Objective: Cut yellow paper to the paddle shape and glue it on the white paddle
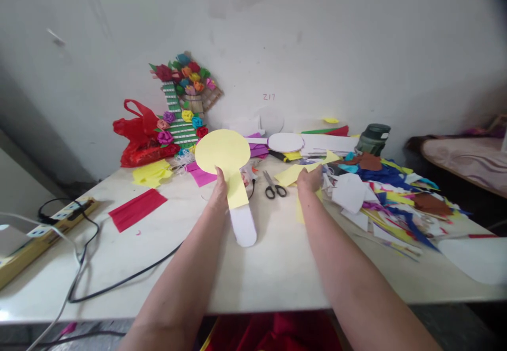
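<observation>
My left hand holds up a paddle-shaped cut-out: a yellow paper disc with a yellow stem on a white card handle. Thumb and fingers pinch it where disc meets stem. My right hand reaches forward onto a yellow paper scrap at the edge of the scrap pile; the fingers are curled over the paper. Black-handled scissors lie on the table between my two hands.
A heap of coloured paper offcuts covers the right side of the white table. A paper-flower craft and red plastic bag stand against the wall. Red paper strip, power strip with cables, dark jar.
</observation>
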{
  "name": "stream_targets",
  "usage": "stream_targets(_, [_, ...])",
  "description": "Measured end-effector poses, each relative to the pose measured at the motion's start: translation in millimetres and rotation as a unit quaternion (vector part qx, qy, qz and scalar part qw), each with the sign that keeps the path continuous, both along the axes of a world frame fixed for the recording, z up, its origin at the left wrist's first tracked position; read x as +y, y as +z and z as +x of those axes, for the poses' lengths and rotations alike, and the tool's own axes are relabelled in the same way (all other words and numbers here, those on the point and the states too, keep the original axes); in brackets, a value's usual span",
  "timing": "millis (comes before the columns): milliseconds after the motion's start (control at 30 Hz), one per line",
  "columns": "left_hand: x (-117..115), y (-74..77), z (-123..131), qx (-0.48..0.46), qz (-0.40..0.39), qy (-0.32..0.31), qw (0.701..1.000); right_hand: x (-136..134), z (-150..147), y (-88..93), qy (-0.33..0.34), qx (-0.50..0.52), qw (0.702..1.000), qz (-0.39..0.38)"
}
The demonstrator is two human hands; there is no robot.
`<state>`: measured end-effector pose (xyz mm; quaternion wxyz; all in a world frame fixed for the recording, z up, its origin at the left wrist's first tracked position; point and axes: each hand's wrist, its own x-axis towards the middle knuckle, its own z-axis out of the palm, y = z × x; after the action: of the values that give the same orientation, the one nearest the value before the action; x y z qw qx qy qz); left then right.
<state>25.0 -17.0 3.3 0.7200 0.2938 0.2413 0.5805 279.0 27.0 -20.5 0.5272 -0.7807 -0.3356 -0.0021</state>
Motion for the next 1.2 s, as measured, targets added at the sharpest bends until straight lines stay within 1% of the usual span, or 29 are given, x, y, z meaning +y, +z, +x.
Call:
stream_targets(33, [0,-0.6,0,-0.001,-0.003,0.005,1.000,-3,-3,3.7,-0.032,-0.003,0.999,0.008])
stream_targets(67, [0,-1.4,-1,-0.001,-0.005,0.009,1.000,-6,-6,8.0,-0.034,-0.016,0.999,0.015])
stream_targets(100, [1,-2.2,-1,0.000,-0.005,0.014,1.000,-9,-10,12.6,-0.023,-0.026,0.999,0.026])
stream_targets(133, [1,-3.0,-1,0.003,-0.005,0.021,1.000,-11,-15,17.4,0.003,-0.037,0.999,0.033])
stream_targets(200, [3,-4.4,-1,0.008,-0.001,0.036,0.999,-15,-28,27.2,0.084,-0.036,0.996,0.008])
stream_targets(233, [4,-4.9,-1,0.011,0.001,0.043,0.999,-17,-36,31.7,0.151,-0.024,0.988,-0.013])
stream_targets(267, [6,-5.2,-1,0.015,0.002,0.047,0.999,-19,-45,35.8,0.229,-0.005,0.973,-0.025])
stream_targets(300, [7,-5.3,-1,0.021,0.003,0.050,0.999,-22,-55,39.1,0.313,0.024,0.949,-0.044])
stream_targets(333, [7,-5.4,-1,0.028,0.004,0.051,0.998,-25,-66,41.5,0.390,0.060,0.916,-0.070])
stream_targets(367, [8,-5.4,-1,0.035,0.007,0.053,0.998,-28,-76,43.0,0.459,0.098,0.877,-0.102])
stream_targets(433, [9,-5.1,-2,0.045,0.012,0.058,0.997,-35,-94,43.4,0.581,0.155,0.782,-0.165])
stream_targets(467, [9,-4.7,-2,0.049,0.013,0.061,0.997,-38,-101,42.5,0.622,0.161,0.747,-0.171])
stream_targets(500, [8,-4.1,-3,0.052,0.011,0.064,0.997,-41,-107,41.3,0.644,0.161,0.728,-0.170])
stream_targets(533, [8,-3.3,-4,0.053,0.009,0.065,0.996,-44,-111,40.0,0.650,0.164,0.723,-0.167])
stream_targets(567, [7,-2.4,-5,0.050,0.007,0.064,0.997,-46,-114,39.1,0.648,0.162,0.728,-0.157])
stream_targets(700, [9,-1.4,-7,0.032,0.006,0.034,0.999,-53,-119,41.0,0.612,0.115,0.773,-0.118])
stream_targets(767, [13,-4.4,-8,0.047,-0.008,0.041,0.998,-55,-121,43.8,0.600,0.074,0.790,-0.101])
stream_targets(867, [19,-11.0,-8,0.094,-0.058,0.112,0.987,-56,-125,43.2,0.579,-0.001,0.813,-0.061])
stream_targets(933, [20,-13.8,-8,0.127,-0.085,0.164,0.974,-54,-128,38.3,0.557,-0.054,0.828,-0.036])
stream_targets(1000, [20,-13.9,-9,0.148,-0.088,0.203,0.964,-52,-132,31.6,0.540,-0.085,0.837,-0.024])
stream_targets(1067, [18,-12.1,-10,0.147,-0.073,0.222,0.961,-50,-136,26.2,0.540,-0.071,0.839,-0.016])
stream_targets(1133, [15,-9.8,-12,0.122,-0.055,0.228,0.964,-51,-139,24.3,0.540,-0.056,0.840,-0.004])
stream_targets(1200, [14,-8.1,-13,0.085,-0.041,0.227,0.969,-56,-144,25.5,0.541,-0.079,0.837,0.008])
